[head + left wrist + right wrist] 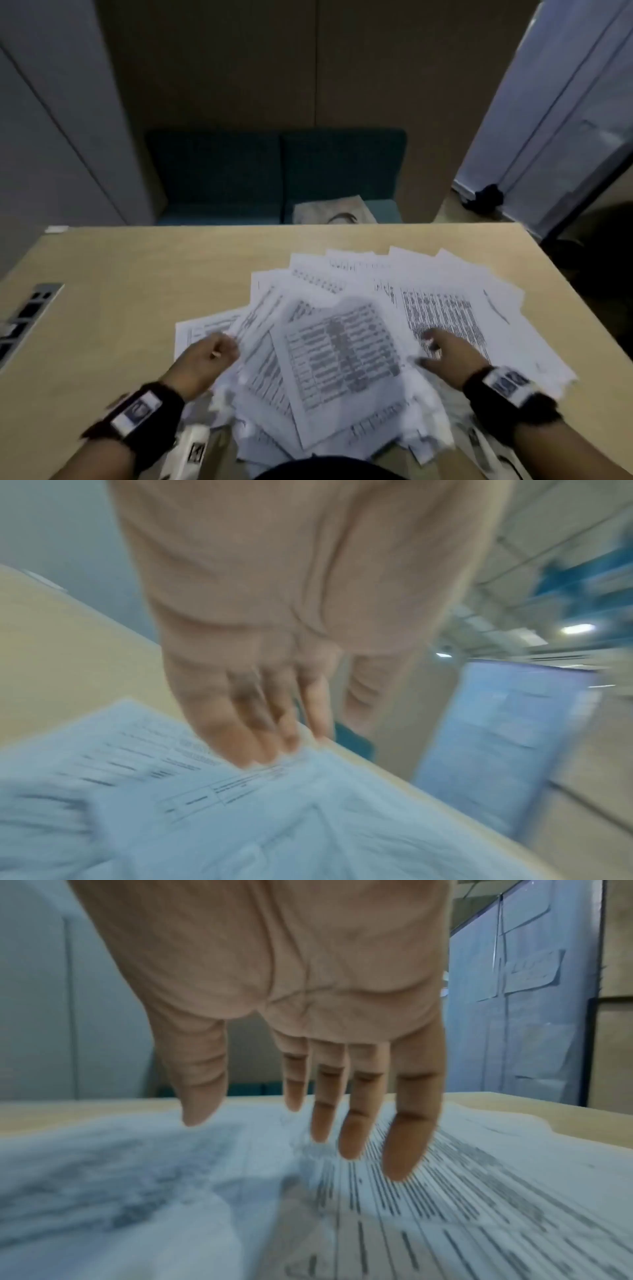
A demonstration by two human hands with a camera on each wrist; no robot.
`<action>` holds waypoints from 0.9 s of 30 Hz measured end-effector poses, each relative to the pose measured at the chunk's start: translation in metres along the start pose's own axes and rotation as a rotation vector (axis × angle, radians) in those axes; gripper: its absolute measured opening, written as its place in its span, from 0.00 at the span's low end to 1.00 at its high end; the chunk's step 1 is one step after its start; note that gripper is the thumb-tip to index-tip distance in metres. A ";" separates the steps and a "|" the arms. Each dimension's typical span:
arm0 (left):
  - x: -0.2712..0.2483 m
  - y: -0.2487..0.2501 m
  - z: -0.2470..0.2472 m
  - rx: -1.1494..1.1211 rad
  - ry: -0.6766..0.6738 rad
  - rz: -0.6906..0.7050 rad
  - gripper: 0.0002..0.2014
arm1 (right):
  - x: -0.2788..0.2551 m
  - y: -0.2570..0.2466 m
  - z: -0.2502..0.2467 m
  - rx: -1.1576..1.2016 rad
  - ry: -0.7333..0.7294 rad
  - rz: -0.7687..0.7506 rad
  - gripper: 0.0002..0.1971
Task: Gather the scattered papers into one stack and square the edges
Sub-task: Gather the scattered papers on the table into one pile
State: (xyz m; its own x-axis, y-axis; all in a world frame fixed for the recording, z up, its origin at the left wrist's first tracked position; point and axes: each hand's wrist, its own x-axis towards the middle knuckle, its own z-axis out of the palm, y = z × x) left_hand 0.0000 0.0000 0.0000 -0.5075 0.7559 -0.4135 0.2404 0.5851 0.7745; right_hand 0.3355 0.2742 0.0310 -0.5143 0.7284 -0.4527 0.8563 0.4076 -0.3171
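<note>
While the printed papers [342, 346] lie fanned in a loose, overlapping heap on the near right part of the light wooden table [144, 274], both hands are down among them. Their far corners splay outward like a hand of cards, none of the edges lined up, and the nearest sheets spill over the table's near edge toward the person's body. On top sits a sheet with a dense shaded grid, tilted — its corners point away from those of the sheets beneath.

The left hand [202, 359] is at the heap's left border, fingers curled; in the left wrist view the fingertips [253, 750] press into a printed form sheet right where it buckles, though motion blur hides whether a sheet is pinched or only pushed. The right hand [445, 353] lies over the right-hand sheets with straight, spread fingers, grasping nothing; in the right wrist view its fingertips [400, 1153] reach down to a page of fine printed columns, and contact is too blurred to judge.

Bare tabletop lies to the left of the heap and along the far edge — the widest open stretch runs from the left hand to a recessed socket panel [30, 315] set in the table near its left edge. To the right, the outermost sheets come near the table's right edge. Beyond the far edge stands a teal bench seat [274, 171] with a pale bag [332, 209] on it.
</note>
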 end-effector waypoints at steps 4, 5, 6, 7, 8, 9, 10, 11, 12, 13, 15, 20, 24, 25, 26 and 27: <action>0.048 0.002 0.019 0.232 0.225 -0.160 0.26 | 0.024 -0.013 0.020 0.003 -0.003 0.321 0.56; 0.054 0.001 0.025 0.301 0.255 -0.188 0.33 | 0.027 -0.015 0.026 -0.033 0.004 0.354 0.59; 0.054 -0.001 0.031 0.354 0.267 -0.214 0.38 | 0.023 -0.021 0.031 -0.007 0.001 0.386 0.61; 0.057 -0.004 0.033 0.365 0.291 -0.224 0.41 | 0.023 -0.023 0.034 0.078 0.003 0.402 0.60; 0.060 -0.006 0.033 0.348 0.296 -0.237 0.43 | 0.021 -0.027 0.034 0.188 -0.001 0.405 0.58; 0.064 -0.007 0.033 0.318 0.290 -0.255 0.43 | 0.024 -0.028 0.037 0.289 -0.006 0.411 0.53; 0.068 -0.005 0.032 0.308 0.269 -0.265 0.41 | 0.023 -0.031 0.037 0.349 -0.008 0.402 0.48; 0.070 -0.004 0.033 0.308 0.248 -0.265 0.36 | 0.022 -0.032 0.040 0.374 -0.012 0.391 0.42; 0.070 0.000 0.033 0.326 0.227 -0.258 0.31 | 0.019 -0.033 0.043 0.403 -0.007 0.367 0.35; 0.070 0.004 0.034 0.355 0.214 -0.252 0.27 | 0.019 -0.032 0.046 0.417 -0.006 0.346 0.27; 0.067 0.014 0.038 0.377 0.206 -0.222 0.24 | 0.015 -0.030 0.048 0.433 0.017 0.300 0.11; 0.049 0.051 0.058 0.170 0.177 0.080 0.46 | 0.013 -0.033 0.028 0.305 0.134 0.024 0.13; 0.050 0.068 0.067 -0.095 -0.039 0.100 0.56 | 0.026 -0.043 0.018 0.319 0.167 -0.101 0.12; 0.051 0.069 0.069 -0.104 -0.030 0.102 0.57 | 0.028 -0.045 0.016 0.337 0.159 -0.117 0.12; 0.053 0.066 0.068 -0.071 0.041 0.091 0.59 | 0.029 -0.045 0.013 0.335 0.163 -0.135 0.11; 0.052 0.065 0.066 -0.012 0.144 0.077 0.61 | 0.030 -0.044 0.011 0.323 0.176 -0.144 0.12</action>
State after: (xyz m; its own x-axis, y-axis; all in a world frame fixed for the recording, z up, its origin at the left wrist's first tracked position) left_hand 0.0433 0.0966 -0.0031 -0.6019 0.7476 -0.2806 0.2735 0.5232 0.8072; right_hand 0.2822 0.2722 0.0226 -0.5882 0.7711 -0.2438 0.7028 0.3383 -0.6257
